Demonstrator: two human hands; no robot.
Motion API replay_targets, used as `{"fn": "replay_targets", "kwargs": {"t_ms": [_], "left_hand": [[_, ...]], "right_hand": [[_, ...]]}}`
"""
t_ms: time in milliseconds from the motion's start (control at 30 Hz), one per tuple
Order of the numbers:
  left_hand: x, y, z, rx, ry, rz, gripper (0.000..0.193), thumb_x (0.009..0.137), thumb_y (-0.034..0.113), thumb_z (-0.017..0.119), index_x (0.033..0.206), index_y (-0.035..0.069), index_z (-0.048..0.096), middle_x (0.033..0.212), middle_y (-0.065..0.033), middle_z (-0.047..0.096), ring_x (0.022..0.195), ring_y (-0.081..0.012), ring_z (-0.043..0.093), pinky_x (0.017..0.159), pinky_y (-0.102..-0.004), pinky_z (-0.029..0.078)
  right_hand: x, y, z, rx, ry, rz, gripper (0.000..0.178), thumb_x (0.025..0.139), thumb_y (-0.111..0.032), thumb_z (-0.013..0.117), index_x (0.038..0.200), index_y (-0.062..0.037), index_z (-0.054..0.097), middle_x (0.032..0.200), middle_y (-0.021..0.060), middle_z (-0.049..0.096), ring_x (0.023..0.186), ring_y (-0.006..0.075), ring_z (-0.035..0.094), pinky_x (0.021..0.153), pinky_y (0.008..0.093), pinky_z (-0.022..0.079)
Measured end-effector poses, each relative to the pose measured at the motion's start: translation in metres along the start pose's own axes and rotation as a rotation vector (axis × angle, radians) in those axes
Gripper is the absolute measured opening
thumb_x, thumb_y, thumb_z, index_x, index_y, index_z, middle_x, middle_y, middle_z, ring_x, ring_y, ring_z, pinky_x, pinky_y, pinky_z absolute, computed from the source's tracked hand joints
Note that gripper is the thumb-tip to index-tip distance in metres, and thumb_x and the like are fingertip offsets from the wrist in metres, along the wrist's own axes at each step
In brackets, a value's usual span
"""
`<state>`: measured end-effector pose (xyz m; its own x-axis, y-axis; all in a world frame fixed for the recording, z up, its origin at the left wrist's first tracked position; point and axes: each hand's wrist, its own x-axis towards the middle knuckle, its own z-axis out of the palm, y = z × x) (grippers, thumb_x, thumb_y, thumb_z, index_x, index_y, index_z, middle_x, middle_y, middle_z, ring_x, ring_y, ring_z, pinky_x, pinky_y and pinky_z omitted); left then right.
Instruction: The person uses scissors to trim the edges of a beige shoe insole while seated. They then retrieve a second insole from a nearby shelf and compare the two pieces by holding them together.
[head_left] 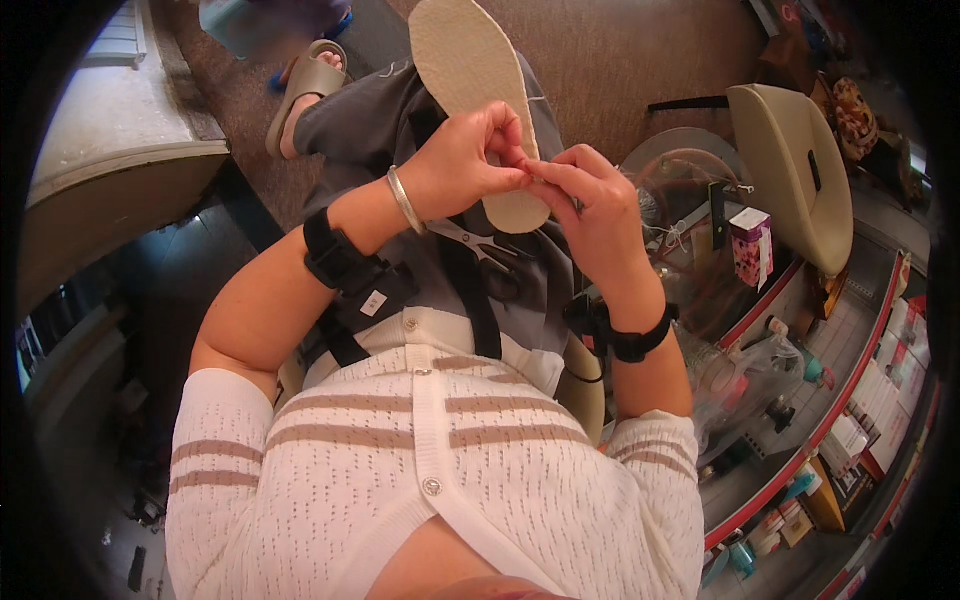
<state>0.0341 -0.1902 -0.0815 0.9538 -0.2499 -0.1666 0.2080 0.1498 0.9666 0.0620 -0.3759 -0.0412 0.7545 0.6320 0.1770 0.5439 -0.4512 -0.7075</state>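
Note:
A cream-coloured shoe insole (pixel 468 65) lies lengthwise over my lap, its wide end away from me. Above its narrower near half, my left hand (pixel 468 158) is closed in a pinch. The fingertips of my right hand (pixel 598 205), also pinched, meet those of the left by the insole's right edge. Whatever is between the fingertips is too small to make out. Under my left wrist, a pair of scissors (pixel 482 246) with dark handles rests on my grey trousers (pixel 375 130), partly hidden.
To the right stand a glass-topped table (pixel 685 150) with a pink patterned box (pixel 751 240) and a beige chair (pixel 790 175). Nearer, a red-edged shelf (pixel 845 390) holds packages and bottles. A pale-topped counter (pixel 125 165) is at the left, near my slippered foot (pixel 305 95).

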Motion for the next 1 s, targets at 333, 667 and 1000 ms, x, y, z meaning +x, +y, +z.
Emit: {"fn": "replay_targets", "kwargs": {"t_ms": [333,667,1000], "left_hand": [[-0.007,0.006,0.007,0.443,-0.025,0.119,0.011,0.071,-0.004,0.059,0.081,0.001,0.057,0.081,-0.0061,0.061,0.081,-0.0189,0.059,0.078,-0.0300,0.046],[-0.015,0.002,0.026,0.902,0.028,0.251,0.009,0.069,0.002,0.053,0.072,0.005,0.061,0.077,-0.0066,0.055,0.084,-0.0268,0.050,0.076,-0.0365,0.039],[-0.012,0.000,0.019,0.757,0.083,0.214,0.010,0.066,-0.007,0.051,0.069,0.003,0.051,0.074,-0.0104,0.055,0.080,-0.0317,0.049,0.070,-0.0370,0.043]], "right_hand": [[-0.015,0.005,-0.009,-0.035,0.090,0.270,0.010,0.083,-0.007,0.061,0.079,0.0002,0.056,0.073,0.0137,0.057,0.063,0.0299,0.055,0.056,0.0348,0.044],[-0.044,-0.011,0.009,0.757,0.108,0.675,0.015,0.090,-0.011,0.057,0.078,-0.0014,0.058,0.065,-0.0054,0.051,0.062,0.0022,0.043,0.053,0.0180,0.035],[-0.024,-0.085,-0.066,1.238,-0.596,-0.271,0.013,0.078,-0.015,0.073,0.082,-0.0040,0.067,0.070,0.0052,0.060,0.064,0.0193,0.059,0.059,0.0345,0.047]]}}
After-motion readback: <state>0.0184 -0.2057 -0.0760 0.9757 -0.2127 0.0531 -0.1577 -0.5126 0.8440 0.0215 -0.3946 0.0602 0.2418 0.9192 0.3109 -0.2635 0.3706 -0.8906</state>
